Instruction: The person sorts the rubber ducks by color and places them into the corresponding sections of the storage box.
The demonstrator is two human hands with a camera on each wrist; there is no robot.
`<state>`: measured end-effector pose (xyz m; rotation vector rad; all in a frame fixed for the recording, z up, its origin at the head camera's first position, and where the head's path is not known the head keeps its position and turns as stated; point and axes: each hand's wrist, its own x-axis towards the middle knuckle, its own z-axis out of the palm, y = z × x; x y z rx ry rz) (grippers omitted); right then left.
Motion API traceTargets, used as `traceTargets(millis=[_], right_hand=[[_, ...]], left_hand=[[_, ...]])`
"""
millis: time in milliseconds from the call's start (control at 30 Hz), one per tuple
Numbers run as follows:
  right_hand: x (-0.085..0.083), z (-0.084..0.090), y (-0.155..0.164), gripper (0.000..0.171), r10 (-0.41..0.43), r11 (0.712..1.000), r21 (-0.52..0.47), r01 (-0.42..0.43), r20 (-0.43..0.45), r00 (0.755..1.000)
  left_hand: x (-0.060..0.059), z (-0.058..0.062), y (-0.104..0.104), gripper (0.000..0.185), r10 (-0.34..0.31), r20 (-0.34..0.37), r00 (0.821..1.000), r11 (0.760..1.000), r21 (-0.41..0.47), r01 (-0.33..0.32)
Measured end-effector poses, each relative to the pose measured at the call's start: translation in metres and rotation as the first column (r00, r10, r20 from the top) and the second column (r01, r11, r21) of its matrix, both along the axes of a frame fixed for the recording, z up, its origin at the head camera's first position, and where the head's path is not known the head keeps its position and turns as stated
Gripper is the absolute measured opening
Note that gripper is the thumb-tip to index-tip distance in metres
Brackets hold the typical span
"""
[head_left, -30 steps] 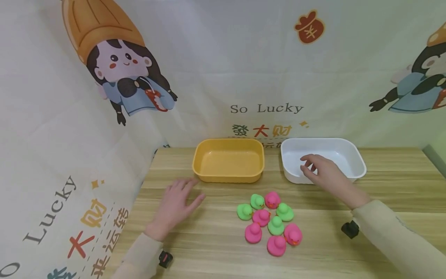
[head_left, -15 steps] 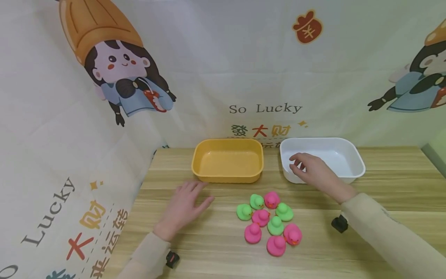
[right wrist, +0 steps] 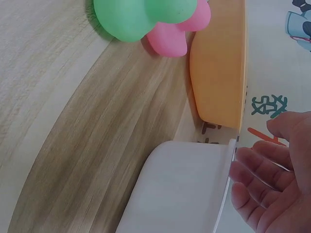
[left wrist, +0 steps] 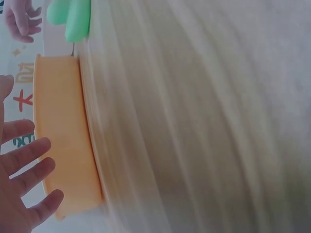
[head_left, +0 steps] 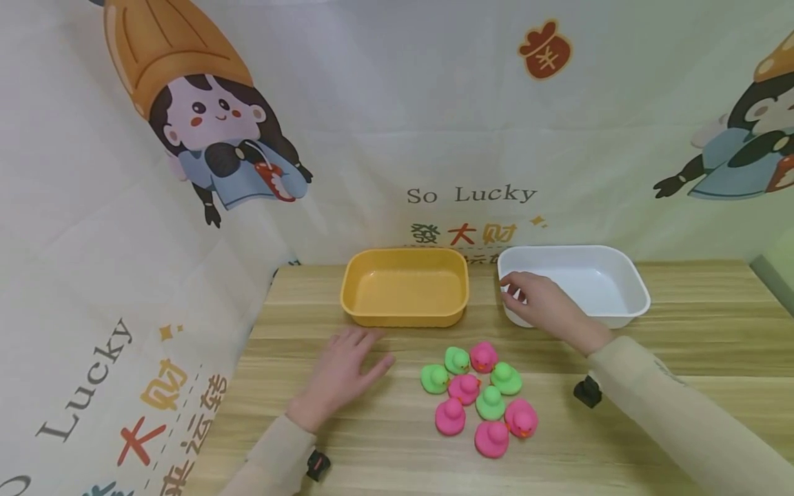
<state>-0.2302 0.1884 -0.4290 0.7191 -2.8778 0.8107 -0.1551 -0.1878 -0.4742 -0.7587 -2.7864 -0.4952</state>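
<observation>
the right hand (head_left: pixel 548 306) rests at the near left corner of the white tub (head_left: pixel 633 296), its fingers loosely curved over the rim; whether this grip really pinches the rim, i cannot tell, and nothing is carried in it. in the right wrist view the fingers (right wrist: pixel 252 170) lie just beside the thin white edge. the left hand (head_left: pixel 344 372) lies flat on the bench (head_left: pixel 682 358) with the fingers spread, holding nothing, just near of the yellow tub (head_left: pixel 404 286).

the two tubs stand side by side at the far part of the bench, the yellow one at left, the white one at right. each has its long axis going left to right, and the opening points up. both look empty inside.

the ducks (head_left: pixel 480 396), four green and five pink, stand in one tight cluster on the bench, near of the gap between the tubs and between the two hands. no duck is in any tub, so i judge nothing is moved yet and all nine remain.
</observation>
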Motion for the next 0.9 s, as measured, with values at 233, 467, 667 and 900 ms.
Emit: traceTargets(millis=[233,467,667,900], right_hand=[[-0.006,-0.002,-0.010,0.025,0.002,1.000,0.006,-0.002,0.008,1.000],[-0.009,-0.003,-0.020,0.025,-0.015,1.000,0.006,0.015,0.015,1.000],[-0.014,-0.007,-0.027,0.022,-0.030,1.000,-0.007,0.030,0.007,1.000],[-0.020,-0.011,-0.034,0.019,-0.040,0.999,-0.020,0.040,0.021,0.999]], left_hand=[[0.002,-0.004,0.005,0.054,-0.024,0.023,0.999,1.000,-0.020,0.024],[0.004,-0.007,0.011,0.052,-0.028,0.027,0.999,0.999,-0.033,0.029],[0.005,-0.007,0.016,0.051,-0.041,0.027,0.999,0.998,-0.047,0.042],[0.004,-0.006,0.022,0.049,-0.062,0.040,0.997,0.997,-0.046,0.064]])
